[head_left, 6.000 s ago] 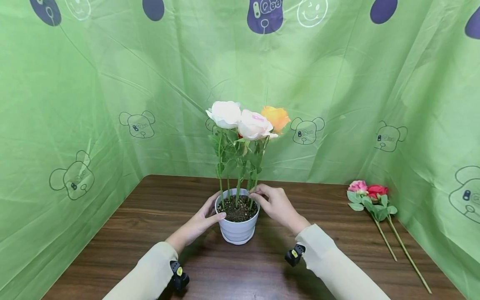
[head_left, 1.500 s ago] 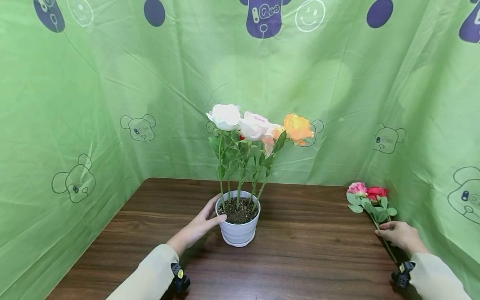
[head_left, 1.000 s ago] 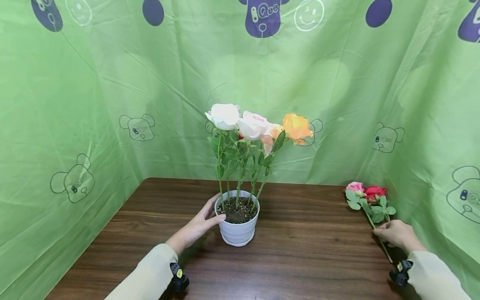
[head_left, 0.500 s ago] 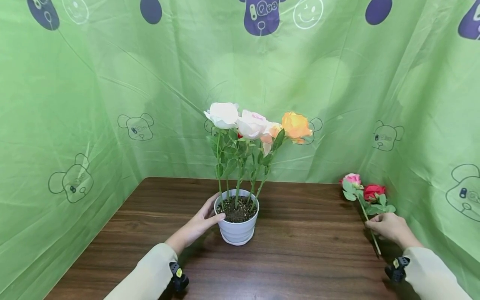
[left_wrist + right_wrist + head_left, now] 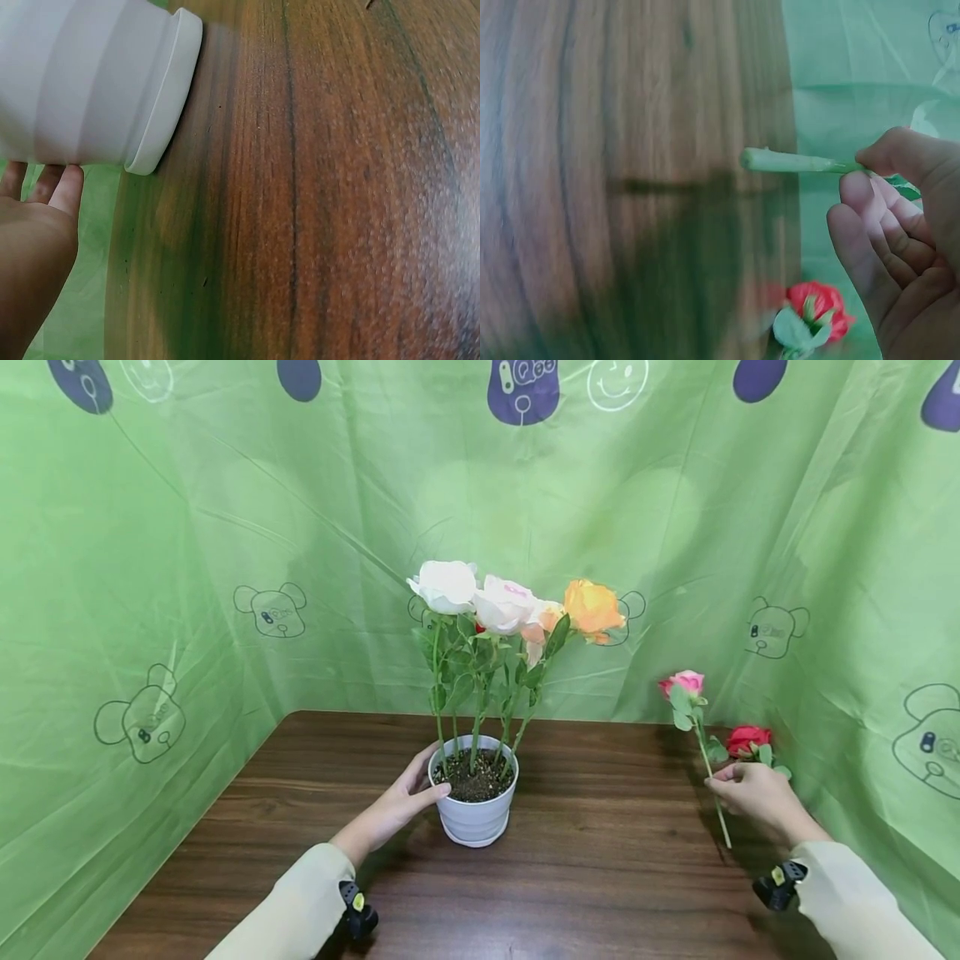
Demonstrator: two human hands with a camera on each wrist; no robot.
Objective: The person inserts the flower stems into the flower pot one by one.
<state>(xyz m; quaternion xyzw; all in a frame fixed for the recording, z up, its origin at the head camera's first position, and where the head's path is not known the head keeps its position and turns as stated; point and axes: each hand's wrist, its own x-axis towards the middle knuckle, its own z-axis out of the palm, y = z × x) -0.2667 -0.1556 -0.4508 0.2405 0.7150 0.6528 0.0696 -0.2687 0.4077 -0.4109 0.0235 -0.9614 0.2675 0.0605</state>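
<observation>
A white flowerpot [image 5: 477, 818] holds dark soil [image 5: 474, 778] and several upright artificial roses. Among their blooms are a white rose [image 5: 446, 587], a pale pink rose [image 5: 504, 604] and an orange rose [image 5: 592, 607], which leans right. My left hand [image 5: 401, 799] holds the pot's left side, thumb at the rim; in the left wrist view its fingertips touch the wall. My right hand [image 5: 757, 795] pinches the stem of a pink rose [image 5: 686, 683] between thumb and index finger. That rose is tilted, bloom up, and its cut stem end [image 5: 769, 160] shows in the right wrist view.
A red rose [image 5: 747, 740] lies on the brown wooden table [image 5: 600, 877] at the far right, its stem mostly hidden by my right hand. A green printed curtain [image 5: 360, 502] stands behind the table and along both sides.
My right hand has left the orange rose, which now leans right. It has taken the pink rose from beside the red one and raised it up and leftward. My left hand stays on the pot.
</observation>
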